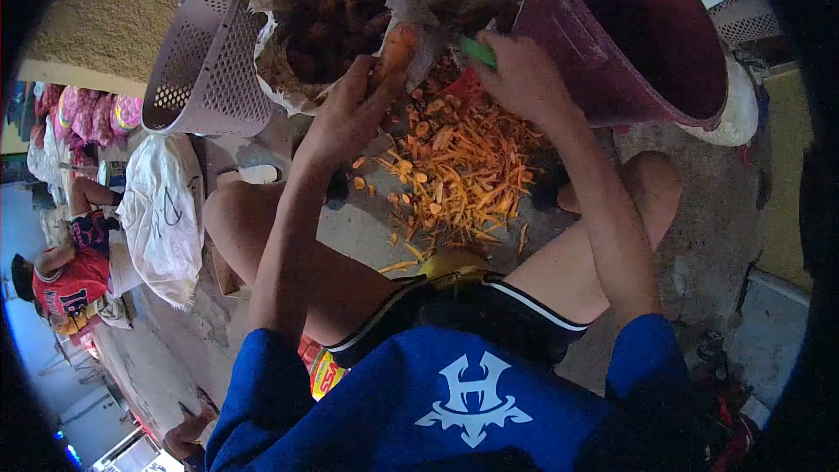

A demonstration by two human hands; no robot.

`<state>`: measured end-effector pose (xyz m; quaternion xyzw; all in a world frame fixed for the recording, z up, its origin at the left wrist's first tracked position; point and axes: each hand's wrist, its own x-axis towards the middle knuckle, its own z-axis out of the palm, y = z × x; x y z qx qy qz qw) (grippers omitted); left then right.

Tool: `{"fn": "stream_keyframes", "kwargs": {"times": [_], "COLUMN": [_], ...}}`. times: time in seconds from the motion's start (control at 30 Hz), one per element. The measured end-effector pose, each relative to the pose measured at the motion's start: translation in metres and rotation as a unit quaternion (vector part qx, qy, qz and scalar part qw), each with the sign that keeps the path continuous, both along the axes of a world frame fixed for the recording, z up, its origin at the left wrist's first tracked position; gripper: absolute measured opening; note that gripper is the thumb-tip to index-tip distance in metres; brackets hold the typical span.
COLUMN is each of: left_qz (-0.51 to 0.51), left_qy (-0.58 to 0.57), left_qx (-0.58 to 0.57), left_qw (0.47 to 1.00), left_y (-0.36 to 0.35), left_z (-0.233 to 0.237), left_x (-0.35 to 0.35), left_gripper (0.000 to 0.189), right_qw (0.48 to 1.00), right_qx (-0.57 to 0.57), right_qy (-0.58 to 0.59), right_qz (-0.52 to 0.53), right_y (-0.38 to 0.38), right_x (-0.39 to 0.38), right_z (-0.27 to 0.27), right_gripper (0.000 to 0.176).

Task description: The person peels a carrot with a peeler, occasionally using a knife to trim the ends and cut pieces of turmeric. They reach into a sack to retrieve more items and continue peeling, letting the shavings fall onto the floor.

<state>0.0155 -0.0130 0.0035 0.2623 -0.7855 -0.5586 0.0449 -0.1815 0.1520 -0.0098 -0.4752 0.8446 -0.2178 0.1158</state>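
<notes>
While you crouch on the concrete floor, your left hand [350, 114] is closed around a carrot [398, 48] in the upper centre of the frame, right at the mouth of the open sack [323, 26]. Your right hand [524, 79] grips a green peeler [477, 52] just right of the carrot; contact between them unclear. Orange peelings [463, 175] are heaped below both hands, between your knees. A perforated basket [205, 61] lies tipped left of the sack. A maroon bucket [629, 35] leans at upper right. Another person [65, 284] sits at far left.
</notes>
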Motion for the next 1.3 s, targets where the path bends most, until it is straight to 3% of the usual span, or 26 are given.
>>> {"fn": "stream_keyframes", "kwargs": {"times": [0.17,0.23,0.33,0.47,0.5,0.53,0.6,0.73,0.8,0.93,1.0,1.03,1.1,1.13,1.2,1.23,1.3], "left_qz": [-0.001,-0.009,-0.005,-0.028,-0.023,-0.020,0.015,0.021,0.035,0.085,0.143,0.145,0.187,0.185,0.158,0.155,0.125], "left_qy": [0.019,0.033,0.013,0.051,0.084,0.085,0.060,0.035,0.121,0.210,0.289,0.288,0.328,0.327,0.269,0.268,0.228], "left_qx": [-0.070,-0.085,-0.055,-0.059,-0.084,-0.083,-0.190,-0.189,-0.105,0.019,0.240,0.238,0.357,0.358,0.264,0.267,0.110], "left_qw": [0.997,0.996,0.998,0.997,0.993,0.993,0.980,0.981,0.986,0.974,0.915,0.916,0.855,0.855,0.913,0.913,0.959], "left_y": [0.004,0.003,0.006,0.004,0.001,-0.001,-0.006,-0.014,-0.025,-0.023,-0.026,-0.024,-0.016,-0.015,-0.010,-0.007,0.000], "left_z": [-0.011,-0.015,-0.006,0.003,0.000,-0.001,-0.003,-0.004,-0.015,0.010,0.004,0.004,0.002,0.002,0.005,0.006,0.006], "left_x": [-0.004,-0.005,0.001,0.008,0.007,0.003,0.001,0.002,0.000,0.000,0.001,0.000,-0.006,-0.006,-0.007,-0.008,-0.010], "left_gripper": [0.037,0.037,0.038,0.038,0.038,0.038,0.035,0.039,0.039,0.032,0.028,0.028,0.027,0.027,0.028,0.028,0.028], "right_qw": [0.994,0.998,0.996,0.991,0.997,0.999,1.000,1.000,0.999,0.997,0.993,0.985,0.976,0.963,0.970,0.976,0.975], "right_qx": [0.001,0.041,0.083,0.107,0.049,-0.008,-0.010,-0.006,-0.026,-0.037,-0.081,-0.123,-0.146,-0.167,-0.136,-0.107,-0.121], "right_qy": [0.093,0.049,0.010,-0.044,-0.016,0.012,-0.002,0.009,0.005,-0.054,-0.084,-0.113,-0.133,-0.151,-0.143,-0.136,-0.113], "right_qz": [0.053,0.001,-0.040,-0.070,-0.057,-0.042,-0.027,-0.013,-0.024,-0.031,0.003,0.035,0.092,0.146,0.139,0.135,0.148], "right_y": [-0.013,-0.018,-0.021,-0.008,-0.004,-0.002,-0.003,-0.003,-0.001,-0.006,-0.010,-0.013,-0.017,-0.017,-0.015,-0.015,-0.018], "right_x": [0.014,0.008,-0.042,-0.056,-0.050,-0.042,-0.026,-0.024,-0.026,-0.026,-0.027,-0.026,-0.026,-0.025,-0.011,-0.006,-0.005], "right_z": [-0.007,-0.009,-0.060,-0.043,-0.043,-0.041,-0.025,-0.013,-0.015,-0.004,-0.014,-0.016,-0.019,-0.018,0.003,0.011,-0.001], "right_gripper": [0.030,0.032,0.036,0.038,0.039,0.040,0.039,0.039,0.040,0.038,0.035,0.032,0.030,0.029,0.028,0.027,0.028]}}
